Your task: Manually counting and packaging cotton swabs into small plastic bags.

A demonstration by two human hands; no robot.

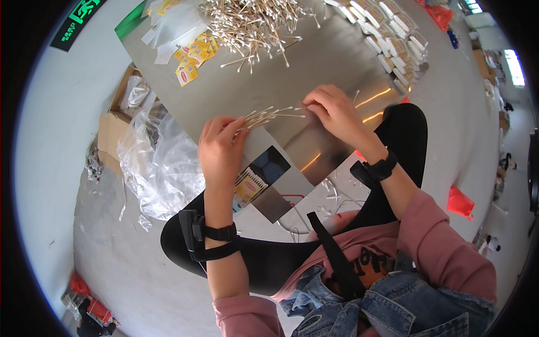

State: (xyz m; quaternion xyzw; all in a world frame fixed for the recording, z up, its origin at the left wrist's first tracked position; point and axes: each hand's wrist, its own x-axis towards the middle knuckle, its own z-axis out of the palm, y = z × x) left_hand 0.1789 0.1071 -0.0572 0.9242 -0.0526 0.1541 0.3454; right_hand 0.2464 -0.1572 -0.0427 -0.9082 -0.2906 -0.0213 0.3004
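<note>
My left hand (218, 143) is closed around a loose bundle of cotton swabs (264, 116), whose white tips fan out to the right above the metal table. Across from it, my right hand (336, 112) pinches at the end of a swab that sticks out of the bundle. A large heap of loose cotton swabs (255, 25) lies at the far side of the table. Just below my left hand sits a pack of swabs with a yellow label (248, 186), beside a dark patterned square (270, 164).
Rows of white-and-clear swab packs (393, 42) stand at the far right of the metal table (269, 84). Yellow cards (193, 59) and clear bags (175, 28) lie far left. On the floor to the left are a cardboard box (110, 137) and plastic sheeting (160, 163).
</note>
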